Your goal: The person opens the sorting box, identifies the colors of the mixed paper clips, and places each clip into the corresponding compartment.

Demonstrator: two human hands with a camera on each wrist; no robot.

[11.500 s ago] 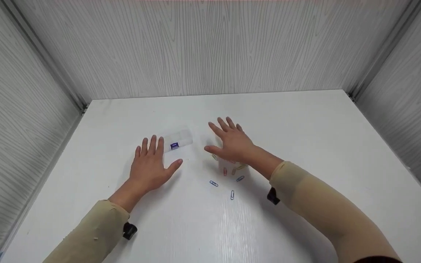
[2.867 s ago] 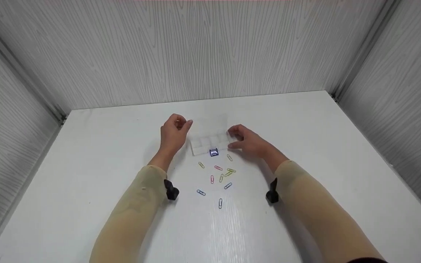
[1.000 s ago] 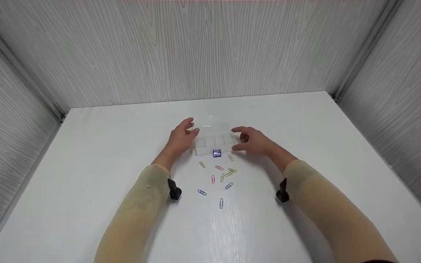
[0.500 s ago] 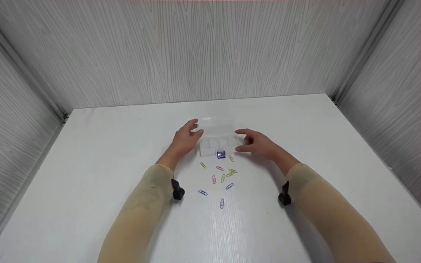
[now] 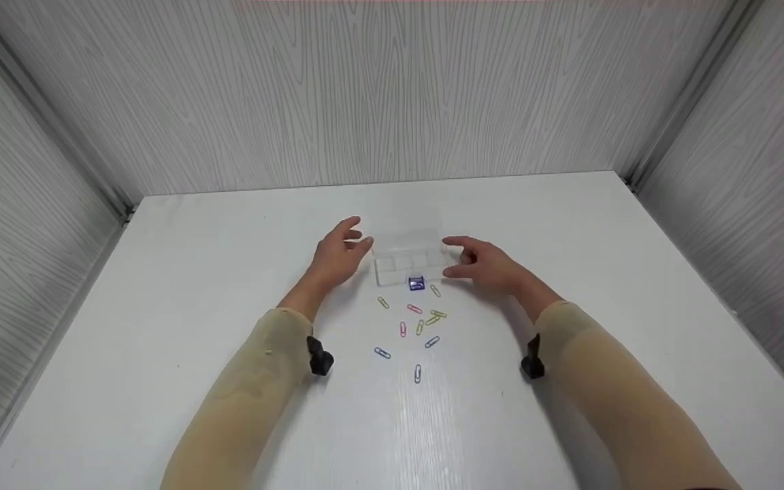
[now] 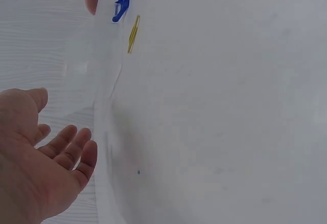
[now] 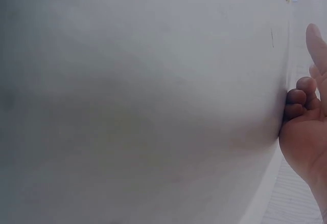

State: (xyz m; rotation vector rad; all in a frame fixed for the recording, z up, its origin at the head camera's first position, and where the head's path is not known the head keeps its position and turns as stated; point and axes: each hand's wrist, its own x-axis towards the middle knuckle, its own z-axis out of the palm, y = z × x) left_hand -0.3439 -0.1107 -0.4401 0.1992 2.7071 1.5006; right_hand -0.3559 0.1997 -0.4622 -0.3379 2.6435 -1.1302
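A clear plastic compartment box [image 5: 390, 278] stands on the table with its lid [image 5: 405, 238] tipped back and a blue-purple latch [image 5: 416, 283] at its front. My right hand [image 5: 486, 264] holds the box's right end, thumb at the front corner and index finger towards the back; the remaining fingers are curled. To the left of the box, my left hand [image 5: 337, 255] is apart from it with loosely bent fingers; the left wrist view shows nothing in that hand [image 6: 46, 157]. Several paper clips lie in front, including a yellow one [image 5: 383, 302], a pink one [image 5: 403, 329] and a blue one [image 5: 382, 353].
The white table [image 5: 229, 258] is bounded by a wood-grained back panel [image 5: 378, 95] and side panels. Another blue paper clip [image 5: 418, 373] lies nearest the person. Small black devices sit at both sleeve cuffs.
Earlier the box was closed, with both hands flat above the table. Its lid has since been raised and the box shifted right. Over the last half second my left hand has drawn away leftwards.
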